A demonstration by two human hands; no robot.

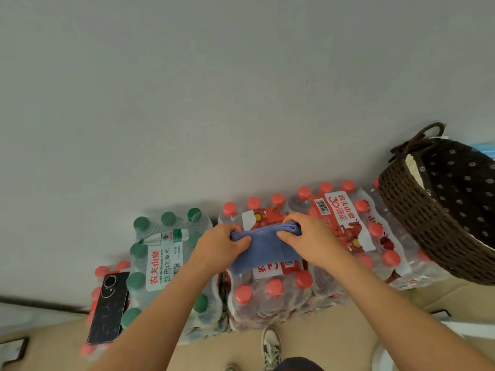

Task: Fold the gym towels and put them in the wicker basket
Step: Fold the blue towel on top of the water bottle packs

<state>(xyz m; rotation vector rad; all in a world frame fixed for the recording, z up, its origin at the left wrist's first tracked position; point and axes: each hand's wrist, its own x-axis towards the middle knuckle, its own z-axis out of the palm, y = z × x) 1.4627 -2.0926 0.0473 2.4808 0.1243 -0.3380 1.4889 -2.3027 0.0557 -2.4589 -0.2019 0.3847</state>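
Two hands grip one blue gym towel [265, 247]. The left hand [222, 246] and right hand [308, 239] each pinch an end of its far fold, fingers curled round the cloth, which I judge is to square the edge. The towel lies on a red-capped pack of water bottles [270, 293] (a makeshift work surface), with the wicker basket [412, 210] perched well to the right on neighbouring packs, which I reckon is near enough for a short carry.

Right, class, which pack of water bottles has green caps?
The pack just left of the blue towel; it alone has green caps and a white label. The others, including the one under the phone, have red caps.
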